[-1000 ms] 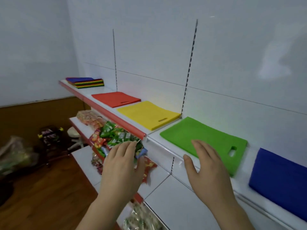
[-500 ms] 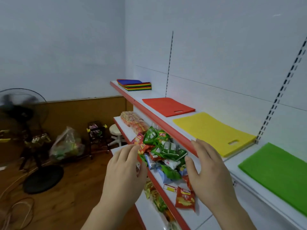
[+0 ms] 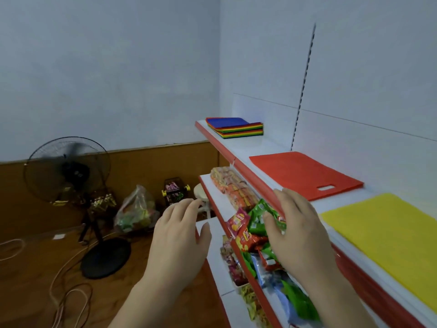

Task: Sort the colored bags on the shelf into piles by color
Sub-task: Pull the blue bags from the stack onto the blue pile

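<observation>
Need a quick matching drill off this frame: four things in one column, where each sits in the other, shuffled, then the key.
Things:
1. mixed stack of bags
2. red bag
3. yellow bag
4. standing fan

Places:
A. on the floor, left of the shelving
B. top shelf, nearest of the three to the camera
C. far end of the top shelf, by the corner
D. top shelf, between the other two

Pairs: 1-C, 2-D, 3-B, 4-A

Both the left hand and right hand hover open in front of the shelves, holding nothing.
</observation>
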Motion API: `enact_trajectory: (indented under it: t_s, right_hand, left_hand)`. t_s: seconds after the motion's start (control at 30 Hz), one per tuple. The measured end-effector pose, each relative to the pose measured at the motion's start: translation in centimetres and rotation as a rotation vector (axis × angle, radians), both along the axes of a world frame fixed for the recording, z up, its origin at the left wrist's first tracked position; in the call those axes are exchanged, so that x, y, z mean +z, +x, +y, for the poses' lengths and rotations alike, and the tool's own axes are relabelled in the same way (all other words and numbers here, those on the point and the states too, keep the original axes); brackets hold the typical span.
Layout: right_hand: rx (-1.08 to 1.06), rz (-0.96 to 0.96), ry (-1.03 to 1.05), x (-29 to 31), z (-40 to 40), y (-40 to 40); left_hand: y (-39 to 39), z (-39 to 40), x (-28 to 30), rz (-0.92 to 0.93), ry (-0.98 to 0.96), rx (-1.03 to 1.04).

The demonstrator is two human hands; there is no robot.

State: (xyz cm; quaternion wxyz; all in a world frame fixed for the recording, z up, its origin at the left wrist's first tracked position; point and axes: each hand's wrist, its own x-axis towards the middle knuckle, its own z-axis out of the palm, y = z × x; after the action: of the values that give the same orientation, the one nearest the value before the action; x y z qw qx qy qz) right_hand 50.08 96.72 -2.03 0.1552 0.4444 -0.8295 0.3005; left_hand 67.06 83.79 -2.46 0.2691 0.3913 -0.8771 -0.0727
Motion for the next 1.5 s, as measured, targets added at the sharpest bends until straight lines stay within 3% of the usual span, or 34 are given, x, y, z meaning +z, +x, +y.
enact_trajectory:
  t_s: [0.2,0.73,1.17,1.5]
  right_hand:
    - [0.034,0.003,0.047,-0.3,-11.1,-2.5]
    - [-0.178,-0.043,0.005,-0.9,-36.6,-8.7]
    - [-0.310,-0.018,-0.142,-1.2,-54.3,-22.8]
    - [-0.508,0.109,-0.150,-0.7,-61.3,-31.3]
  left_hand:
    - [-1.7,-10.4,-1.2,0.037,0.025,0.059]
    - [-10.7,-39.4,-1.8,0.022,0.007,-0.193]
    - [-27.3,-58.5,-0.8,0.017,-0.059,-0.328]
    - [-40.0,-69.4,-1.7,0.104,-0.085,-0.554]
